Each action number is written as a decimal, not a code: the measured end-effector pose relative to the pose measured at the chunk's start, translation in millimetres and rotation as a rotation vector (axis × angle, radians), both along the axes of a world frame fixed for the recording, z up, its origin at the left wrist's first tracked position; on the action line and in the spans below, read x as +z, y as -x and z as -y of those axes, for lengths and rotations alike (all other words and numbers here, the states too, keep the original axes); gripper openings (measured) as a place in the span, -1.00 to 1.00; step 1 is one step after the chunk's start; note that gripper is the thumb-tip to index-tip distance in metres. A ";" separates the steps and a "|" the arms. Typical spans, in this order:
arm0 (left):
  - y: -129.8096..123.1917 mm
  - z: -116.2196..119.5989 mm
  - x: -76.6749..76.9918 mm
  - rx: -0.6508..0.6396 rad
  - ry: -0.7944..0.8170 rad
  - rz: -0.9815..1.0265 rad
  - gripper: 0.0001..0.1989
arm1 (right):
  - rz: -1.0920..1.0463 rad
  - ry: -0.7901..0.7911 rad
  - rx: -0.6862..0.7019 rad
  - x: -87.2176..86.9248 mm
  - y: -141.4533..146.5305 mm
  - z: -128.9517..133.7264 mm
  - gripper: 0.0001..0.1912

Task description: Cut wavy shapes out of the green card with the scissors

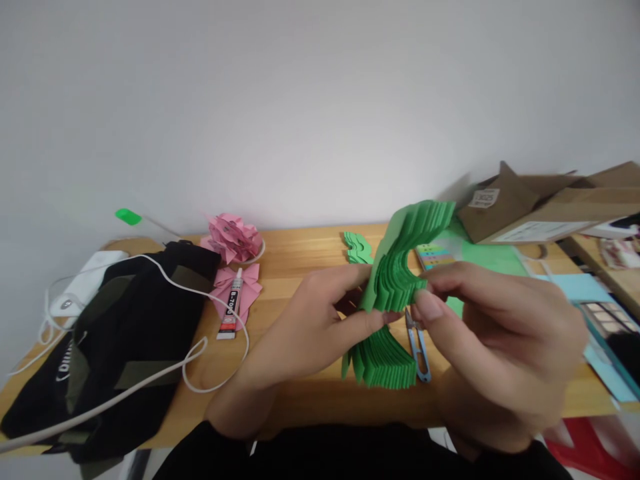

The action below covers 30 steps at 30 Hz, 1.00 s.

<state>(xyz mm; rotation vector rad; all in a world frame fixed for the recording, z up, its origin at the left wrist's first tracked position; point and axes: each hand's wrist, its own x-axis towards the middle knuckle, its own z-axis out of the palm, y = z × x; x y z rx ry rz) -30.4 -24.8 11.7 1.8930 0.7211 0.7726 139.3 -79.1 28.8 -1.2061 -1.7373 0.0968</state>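
Both hands are on a green pleated paper piece, a thick fan of accordion folds with a curved cut edge. My left hand grips its middle between thumb and fingers, so the folds spread above and below that hand. With thumb and index finger, my right hand pinches the folds at the right edge. Under the hands on the table lie blue thread snips. Just behind my left hand is a smaller green cut-paper piece.
Pink folded-paper flowers and a glue tube lie on the left, near a black bag crossed by a white cable. A cardboard box, green sheets and a palette are on the right.
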 end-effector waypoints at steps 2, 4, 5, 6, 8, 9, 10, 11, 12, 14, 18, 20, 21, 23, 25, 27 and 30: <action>-0.2 0.1 0.7 -0.001 -0.004 0.003 -0.87 | 0.003 -0.007 0.002 0.0 0.2 0.7 -0.84; -0.3 0.4 1.2 0.005 -0.008 0.004 -0.87 | 0.004 -0.006 0.001 0.1 0.3 0.9 -0.83; -0.4 0.6 1.3 0.007 -0.012 0.003 -0.87 | 0.003 -0.001 0.001 0.2 0.2 0.7 -0.83; -0.4 0.8 1.4 0.010 -0.017 0.002 -0.88 | 0.002 0.002 -0.002 0.3 0.2 0.4 -0.83; -0.4 1.2 1.2 0.012 -0.024 0.000 -0.89 | 0.002 0.009 -0.009 0.6 0.3 -0.6 -0.83; -0.4 1.4 1.1 0.012 -0.027 -0.001 -0.90 | 0.002 0.008 -0.010 0.7 0.4 -1.2 -0.83; -0.4 1.4 1.0 0.013 -0.031 -0.002 -0.90 | 0.003 0.007 -0.008 0.9 0.6 -1.7 -0.83; -0.4 1.4 0.9 0.014 -0.035 -0.002 -0.89 | 0.003 0.007 -0.005 0.9 0.8 -2.1 -0.83; -0.4 1.4 0.9 0.017 -0.036 -0.003 -0.89 | 0.004 0.009 -0.004 0.9 1.0 -2.3 -0.83; -0.6 1.3 1.1 0.020 -0.033 -0.005 -0.88 | 0.003 0.013 -0.004 0.8 1.3 -2.1 -0.84; -0.5 0.9 1.2 0.025 -0.031 -0.013 -0.86 | 0.003 0.020 -0.017 0.2 1.3 -0.8 -0.83; -0.3 0.9 0.9 0.025 -0.037 -0.017 -0.86 | 0.003 0.022 -0.019 0.1 1.1 -0.8 -0.83; -0.2 1.0 0.8 0.024 -0.039 -0.017 -0.87 | 0.003 0.021 -0.017 0.1 1.0 -1.0 -0.83; 0.0 1.0 0.4 0.023 -0.044 -0.016 -0.87 | 0.002 0.016 -0.013 0.3 0.9 -1.6 -0.82; 0.2 0.9 0.3 0.024 -0.049 -0.021 -0.87 | 0.004 0.013 -0.013 0.5 1.0 -1.9 -0.82; 0.4 0.7 0.3 0.025 -0.048 -0.029 -0.86 | 0.003 0.021 -0.014 0.8 1.2 -1.7 -0.82; 0.4 0.6 0.1 0.026 -0.042 -0.032 -0.85 | -0.001 0.037 -0.013 0.8 1.7 -0.9 -0.82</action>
